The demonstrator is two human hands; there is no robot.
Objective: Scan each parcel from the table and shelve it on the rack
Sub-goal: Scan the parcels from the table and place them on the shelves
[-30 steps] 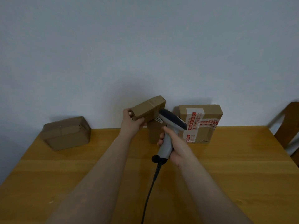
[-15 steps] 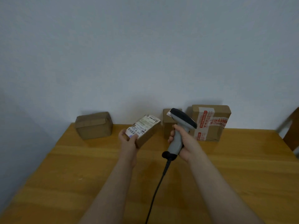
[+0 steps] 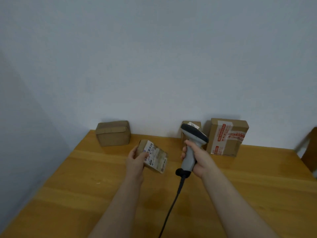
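Looking down over a wooden table (image 3: pixel 85 194) set against a pale wall (image 3: pixel 154 57), with twelve o'clock taken as the table's far edge by that wall.

At ten o'clock a plain box (image 3: pixel 113 133) of brown cardboard sits on the table, close to the wall.

At eleven o'clock, nearer the person, the left hand (image 3: pixel 136 160) holds a small parcel (image 3: pixel 155 157). Its fingers curl around the parcel's left end and the thumb lies on top. A white label (image 3: pixel 151 150) with a barcode faces up. Whether the parcel touches the table cannot be told.

Just right of it and apart from it, the right hand (image 3: pixel 199 159) grips the pale grey handle of a scanner (image 3: pixel 189 155), held upright with its dark head on top. A black cable (image 3: pixel 173 203) runs from the handle's base toward six o'clock.

Behind the scanner, at twelve o'clock, a small box (image 3: pixel 186 123) stands by the wall, partly hidden.

At one o'clock a taped box (image 3: pixel 226 137) with red-printed tape stands upright.

At three o'clock, a blurred wooden chair (image 3: pixel 310 152).
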